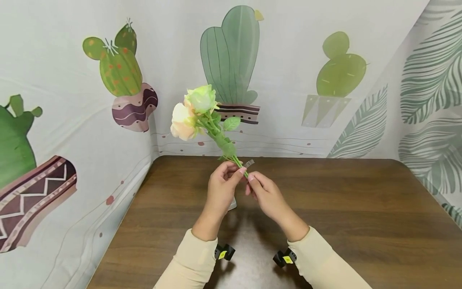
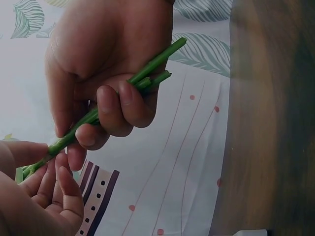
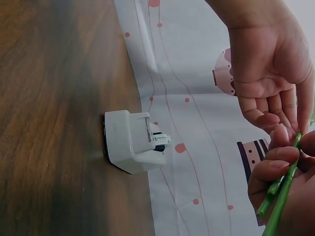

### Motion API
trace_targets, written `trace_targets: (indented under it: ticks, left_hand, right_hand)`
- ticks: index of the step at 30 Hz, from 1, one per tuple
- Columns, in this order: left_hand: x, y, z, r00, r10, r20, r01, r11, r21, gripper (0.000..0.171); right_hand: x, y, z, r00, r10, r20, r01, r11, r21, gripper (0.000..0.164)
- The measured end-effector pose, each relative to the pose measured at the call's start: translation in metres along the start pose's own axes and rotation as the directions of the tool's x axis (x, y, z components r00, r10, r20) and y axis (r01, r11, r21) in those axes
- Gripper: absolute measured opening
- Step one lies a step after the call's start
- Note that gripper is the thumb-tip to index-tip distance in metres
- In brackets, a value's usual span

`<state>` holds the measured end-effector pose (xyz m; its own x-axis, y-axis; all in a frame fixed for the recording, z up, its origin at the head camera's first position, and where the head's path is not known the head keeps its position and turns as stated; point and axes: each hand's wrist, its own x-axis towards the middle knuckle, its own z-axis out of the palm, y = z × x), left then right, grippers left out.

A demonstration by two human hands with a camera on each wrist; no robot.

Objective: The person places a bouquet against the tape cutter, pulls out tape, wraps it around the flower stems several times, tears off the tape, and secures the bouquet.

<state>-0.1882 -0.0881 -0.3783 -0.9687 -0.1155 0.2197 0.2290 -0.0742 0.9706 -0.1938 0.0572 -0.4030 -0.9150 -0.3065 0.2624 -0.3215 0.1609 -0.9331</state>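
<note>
Pale roses (image 1: 200,99), one greenish white and one peach, lean up and left on green stems (image 1: 221,136) in the head view. My left hand (image 1: 223,186) pinches these stems between thumb and fingertips below the leaves. Just beneath it, my right hand (image 1: 268,196) grips the lower part, its fingers curled round the stems (image 2: 160,61), whose cut ends stick out past the palm in the left wrist view. A small clear strip (image 1: 249,163) that looks like tape juts out beside the stems at the fingertips.
A white tape dispenser (image 3: 130,140) stands on the brown wooden table (image 1: 346,208), mostly hidden behind my left hand in the head view. A cloth printed with cacti and leaves (image 1: 285,72) hangs behind and at the sides.
</note>
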Motion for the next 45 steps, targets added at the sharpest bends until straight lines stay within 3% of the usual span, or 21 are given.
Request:
trace_targets:
  ticks: [8, 24, 45]
  left_hand:
    - [-0.0017, 0.0031, -0.0023, 1.000, -0.023, -0.013, 0.023, 0.999, 0.039, 0.020]
    - [0.0012, 0.0010, -0.0016, 1.000, -0.014, -0.020, 0.012, 0.998, -0.063, 0.019]
    - [0.0015, -0.0013, -0.0011, 1.000, -0.022, -0.018, 0.020, 0.994, -0.103, 0.019]
  right_hand:
    - [-0.0025, -0.0020, 0.0023, 0.999, 0.011, -0.043, -0.012, 1.000, -0.020, 0.025]
    - [-0.0045, -0.0009, 0.0049, 0.993, -0.079, -0.089, 0.070, 0.993, -0.100, 0.020]
    - [-0.0031, 0.0006, 0.0047, 0.973, -0.171, -0.154, 0.153, 0.981, -0.119, 0.013]
